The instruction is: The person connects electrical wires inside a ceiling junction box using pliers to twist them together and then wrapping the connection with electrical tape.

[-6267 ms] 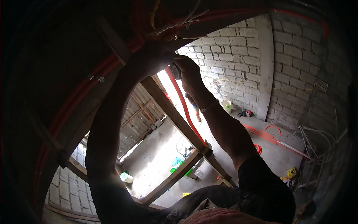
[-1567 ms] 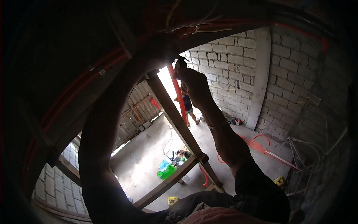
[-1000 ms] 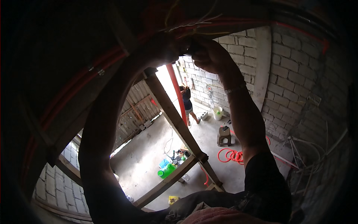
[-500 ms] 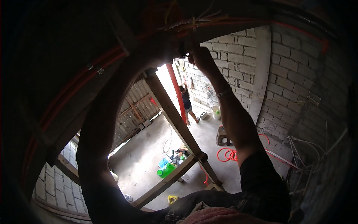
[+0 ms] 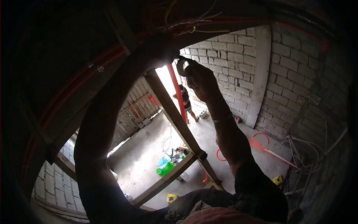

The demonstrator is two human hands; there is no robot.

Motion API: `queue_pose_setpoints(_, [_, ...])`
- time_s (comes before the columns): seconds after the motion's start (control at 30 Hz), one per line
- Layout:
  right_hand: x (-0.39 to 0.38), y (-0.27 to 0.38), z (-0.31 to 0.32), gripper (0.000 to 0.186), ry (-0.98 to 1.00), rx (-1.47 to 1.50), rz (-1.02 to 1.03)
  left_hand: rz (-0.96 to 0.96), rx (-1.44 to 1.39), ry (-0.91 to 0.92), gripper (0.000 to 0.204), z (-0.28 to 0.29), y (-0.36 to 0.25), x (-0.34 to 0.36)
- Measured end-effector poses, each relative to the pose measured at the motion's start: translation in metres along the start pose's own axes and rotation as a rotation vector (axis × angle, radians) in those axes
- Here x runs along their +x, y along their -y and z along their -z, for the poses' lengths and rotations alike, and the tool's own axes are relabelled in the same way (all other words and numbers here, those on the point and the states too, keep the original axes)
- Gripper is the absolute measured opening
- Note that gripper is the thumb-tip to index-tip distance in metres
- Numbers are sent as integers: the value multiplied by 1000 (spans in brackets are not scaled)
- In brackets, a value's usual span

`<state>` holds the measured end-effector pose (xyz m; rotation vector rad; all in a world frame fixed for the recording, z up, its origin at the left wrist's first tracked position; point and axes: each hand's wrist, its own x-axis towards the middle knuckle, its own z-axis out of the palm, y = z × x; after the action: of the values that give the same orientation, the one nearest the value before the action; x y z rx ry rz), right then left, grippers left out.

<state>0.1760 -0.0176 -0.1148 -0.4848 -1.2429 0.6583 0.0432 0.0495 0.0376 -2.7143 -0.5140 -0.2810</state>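
Note:
Both my arms reach up to the dark ceiling. My right hand (image 5: 200, 81) is closed on a dark ring that looks like a roll of tape (image 5: 182, 67), with light showing through its hole. Just left of the ring is my left hand (image 5: 161, 52), almost black against the glare, so its fingers cannot be made out. Above the hands, several loose wires (image 5: 194, 25) hang out beside the red conduit (image 5: 108, 56) along the ceiling.
A wooden ladder-like frame (image 5: 169, 110) stands below me, with a red pipe (image 5: 176, 89) beside it. Farther off, another person (image 5: 184, 100) stands near a block wall (image 5: 238, 63). Green jug (image 5: 165, 170), red tubing (image 5: 261, 139) and yellow packages (image 5: 277, 180) lie on the floor.
My right hand has come down and turned, so the ring now shows its hole. More of the ceiling wires show above. The person below has lowered their arms.

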Motion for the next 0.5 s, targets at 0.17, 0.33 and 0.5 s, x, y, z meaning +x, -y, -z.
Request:
queue_pose_setpoints(0.17, [24,32,25,28,152,863,-281,-225,155,-159,10,-2,-12,-1])
queue_pose_setpoints(0.33, [54,39,33,36,286,687,-229,14,30,-5,14,14,-38,-3])
queue_pose_setpoints(0.5, [72,21,24,43,-75,-509,228,-64,295,5,19,14,-34,-4])
